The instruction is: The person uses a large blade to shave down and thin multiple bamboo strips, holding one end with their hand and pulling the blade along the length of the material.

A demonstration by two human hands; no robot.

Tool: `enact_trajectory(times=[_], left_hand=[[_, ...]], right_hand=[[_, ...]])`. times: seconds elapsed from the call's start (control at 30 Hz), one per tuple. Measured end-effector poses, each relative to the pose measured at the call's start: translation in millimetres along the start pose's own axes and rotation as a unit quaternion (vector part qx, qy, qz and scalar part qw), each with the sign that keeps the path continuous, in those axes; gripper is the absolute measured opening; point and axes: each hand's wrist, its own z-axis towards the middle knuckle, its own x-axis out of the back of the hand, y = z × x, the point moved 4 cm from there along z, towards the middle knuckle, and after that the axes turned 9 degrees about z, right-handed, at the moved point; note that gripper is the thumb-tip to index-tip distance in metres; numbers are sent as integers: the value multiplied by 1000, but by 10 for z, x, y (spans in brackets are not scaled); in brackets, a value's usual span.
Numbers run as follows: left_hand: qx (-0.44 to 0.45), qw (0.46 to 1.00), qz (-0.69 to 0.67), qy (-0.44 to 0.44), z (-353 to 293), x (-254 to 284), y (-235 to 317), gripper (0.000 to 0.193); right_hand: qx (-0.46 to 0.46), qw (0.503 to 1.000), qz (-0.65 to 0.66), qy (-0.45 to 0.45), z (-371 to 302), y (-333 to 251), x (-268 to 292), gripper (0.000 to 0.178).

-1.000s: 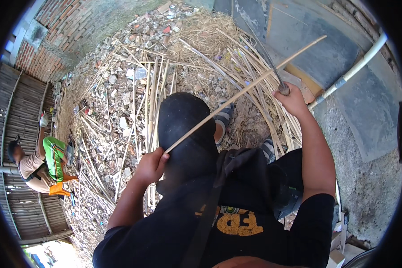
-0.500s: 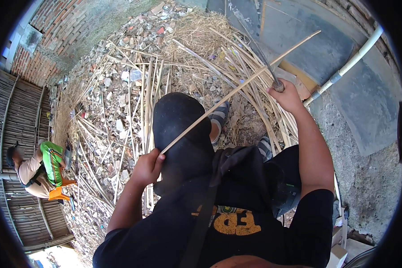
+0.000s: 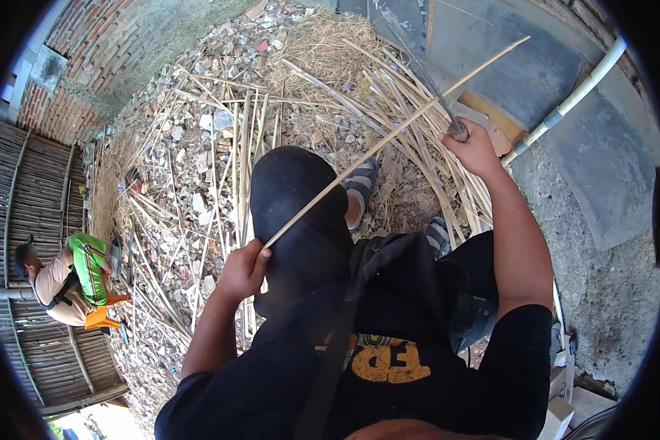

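Holding a long stick [image 3: 374, 149] in the left hand [image 3: 243, 271], slanting up rightward across the knife [image 3: 446, 108] clutched in the right hand [image 3: 474, 150].

Both hands curled in firm grips, well apart!
Here's the left hand [image 3: 244, 271], thumb pressed over bent fingers, its forearm [image 3: 214, 330] slanting in from below left of that grip; and there's the right hand [image 3: 473, 149], fingers wrapped round, farther forward than the left grip, its bare forearm [image 3: 519, 224] angling up from below right.
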Motion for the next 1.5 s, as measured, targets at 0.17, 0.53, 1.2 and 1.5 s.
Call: enact_trajectory(times=[0.17, 0.53, 1.2, 1.5], left_hand=[[10, 1000, -24, -14, 15, -15, -52, 37], [19, 994, -104, 7, -7, -102, -66, 41], [15, 990, -111, 88, -156, -63, 48, 45], [14, 982, -155, 108, -138, -188, -89, 43]], right_hand=[[22, 1000, -3, 11, -3, -14, 29, 30], [72, 991, 24, 107, -88, -119, 116, 37], [72, 979, 71, 179, -155, -141, 421, 51], [74, 964, 113, 230, -164, -375, 847, 45]])
